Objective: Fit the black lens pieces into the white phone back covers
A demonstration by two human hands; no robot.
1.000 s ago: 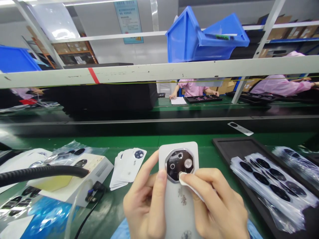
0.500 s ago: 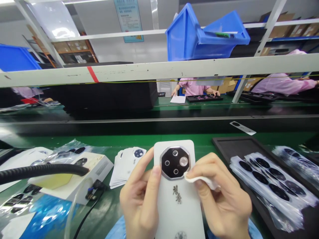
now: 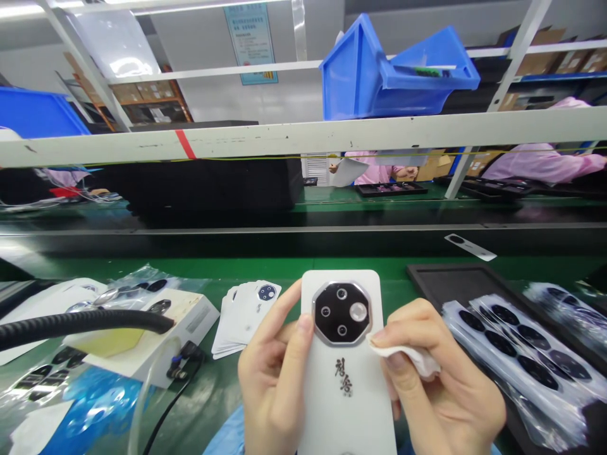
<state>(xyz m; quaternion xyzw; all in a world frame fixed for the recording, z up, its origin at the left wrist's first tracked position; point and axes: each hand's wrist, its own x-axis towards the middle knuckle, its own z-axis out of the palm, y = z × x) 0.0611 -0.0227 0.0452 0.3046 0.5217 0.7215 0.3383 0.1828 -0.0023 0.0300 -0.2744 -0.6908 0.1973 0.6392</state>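
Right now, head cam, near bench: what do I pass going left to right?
White box, stack of white cards, left hand, white phone, white wipe, right hand, black tray.

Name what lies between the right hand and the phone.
A white cloth lies between the right hand and the phone, pinched in the fingers with its tip on the phone's back, as the head view shows.
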